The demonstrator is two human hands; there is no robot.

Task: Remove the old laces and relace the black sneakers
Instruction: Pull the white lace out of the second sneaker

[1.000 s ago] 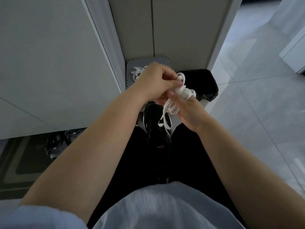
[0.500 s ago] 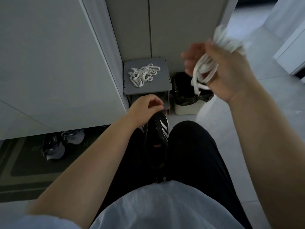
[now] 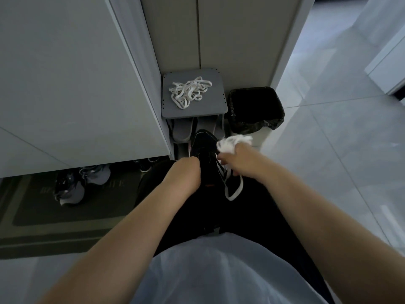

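Right hand [image 3: 238,161] clenches a bunched white lace [image 3: 233,142] at the black sneaker's [image 3: 203,147] 3 o'clock, one loop dangling toward 5. Left hand [image 3: 186,172] sits against its 9 o'clock side, fingers hidden, grip can't tell. Sneaker lies on the lap [image 3: 254,207], toe to 12. Risks: bunch knots when fed out, loop snags, shoe slips off lap

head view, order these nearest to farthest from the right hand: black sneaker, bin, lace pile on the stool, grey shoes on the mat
From the right hand:
1. black sneaker, just left of it
2. bin, ahead and slightly right
3. lace pile, on the stool ahead-left
4. grey shoes, far left on the mat
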